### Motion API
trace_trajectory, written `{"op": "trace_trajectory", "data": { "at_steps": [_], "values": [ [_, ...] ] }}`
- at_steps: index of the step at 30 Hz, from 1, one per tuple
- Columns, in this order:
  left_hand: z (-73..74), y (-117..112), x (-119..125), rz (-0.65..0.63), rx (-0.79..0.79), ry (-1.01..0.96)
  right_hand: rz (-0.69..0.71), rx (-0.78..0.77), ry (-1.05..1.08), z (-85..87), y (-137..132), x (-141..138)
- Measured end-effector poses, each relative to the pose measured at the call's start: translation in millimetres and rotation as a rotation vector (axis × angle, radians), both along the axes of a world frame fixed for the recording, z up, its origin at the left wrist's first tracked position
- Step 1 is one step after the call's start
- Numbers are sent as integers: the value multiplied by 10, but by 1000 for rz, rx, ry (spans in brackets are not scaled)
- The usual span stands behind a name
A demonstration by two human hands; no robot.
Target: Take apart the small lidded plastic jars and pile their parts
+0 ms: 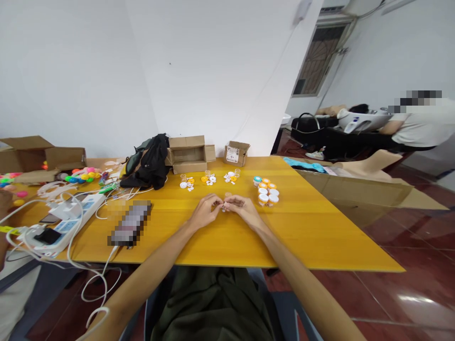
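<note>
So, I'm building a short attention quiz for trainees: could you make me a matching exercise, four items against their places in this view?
Column one
1. Left hand
2. Lidded jars
3. Dark backpack
4. Power strip

Column two
A. On the table, to the right of the right hand
B. On the table, to the left of the phone
C. At the table's far side, beside an open cardboard box
D. Fingertips at a small white piece

Pairs: 1-D, 2-A, 3-C, 4-B
</note>
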State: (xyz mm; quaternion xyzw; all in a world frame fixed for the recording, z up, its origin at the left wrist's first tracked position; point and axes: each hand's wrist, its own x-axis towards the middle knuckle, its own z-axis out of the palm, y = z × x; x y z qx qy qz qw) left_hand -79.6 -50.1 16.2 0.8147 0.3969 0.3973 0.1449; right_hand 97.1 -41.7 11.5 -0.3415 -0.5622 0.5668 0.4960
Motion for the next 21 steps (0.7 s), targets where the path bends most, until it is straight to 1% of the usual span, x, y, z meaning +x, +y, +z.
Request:
{"op": "trace_trajectory", "data": {
  "at_steps": [3, 7, 12, 16, 21],
  "values": [
    [-19, 19, -12, -5, 12, -29, 2, 0, 0, -37, 25, 12],
    [3, 17, -31, 6, 23, -19, -3, 14, -6, -74, 50, 21],
    [28, 0, -52, -11, 45, 79, -57, 45, -8, -86, 68, 38],
    [11, -2, -60, -26, 65, 169, -67, 27, -1, -77, 68, 44],
    [-5, 18, -73, 0, 54, 183, -77, 14, 5, -62, 58, 35]
  ]
}}
